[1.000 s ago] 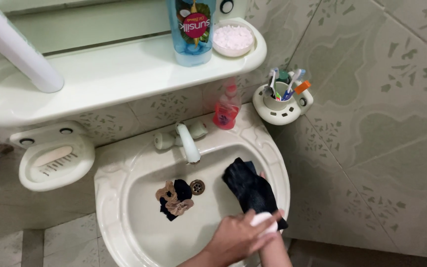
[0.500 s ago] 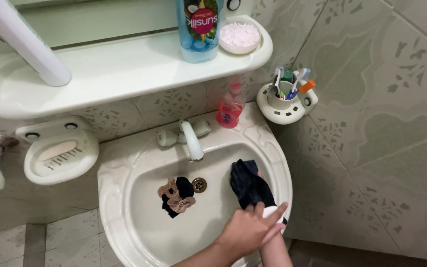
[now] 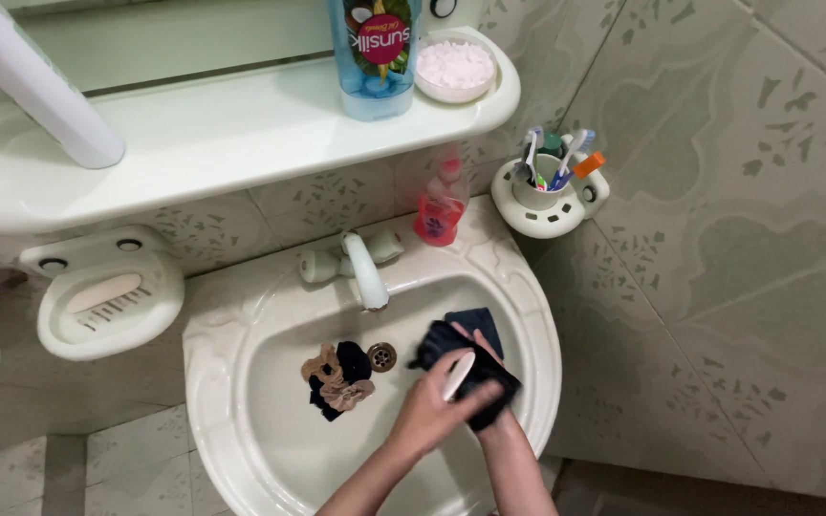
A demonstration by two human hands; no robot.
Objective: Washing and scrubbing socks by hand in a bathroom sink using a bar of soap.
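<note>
head view, looking down into a pale cream sink set against green patterned tiles. both of the person's forearms reach in from the bottom edge. the left hand is closed around a small white bar of soap, fingers curled over it, pressing it against a dark cloth. the right hand lies underneath that cloth and is mostly hidden by it; its fingers seem wrapped in the fabric, holding it up over the right side of the basin, just right of the drain. a second bundle of dark and tan fabric lies in the bottom of the basin just left of the drain, apart from both hands. a cream tap juts over the back of the bowl. behind it, on the sink's rim, stands a pink bottle. to the right, a wall holder carries several toothbrushes. to the left, a wall soap dish holds a pale bar. above, a long cream shelf carries a blue bottle and a small bowl of white pieces.
</note>
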